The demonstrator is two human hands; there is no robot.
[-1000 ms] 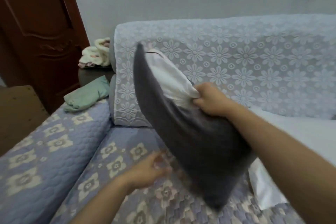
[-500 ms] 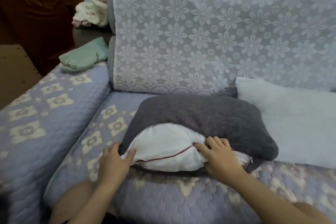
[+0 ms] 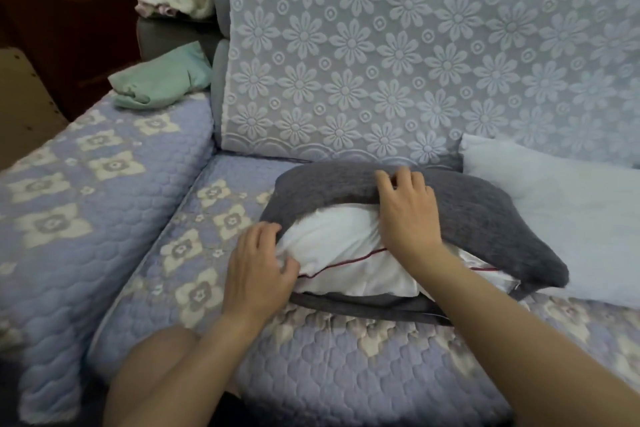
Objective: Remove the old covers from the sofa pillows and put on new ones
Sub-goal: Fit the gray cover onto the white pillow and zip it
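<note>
grey cover (image 3: 478,218): flat on seat, mouth open | white pillow (image 3: 343,253): red-piped, half out of the mouth

Dark wooden door (image 3: 69,10) left; dim light.
</note>
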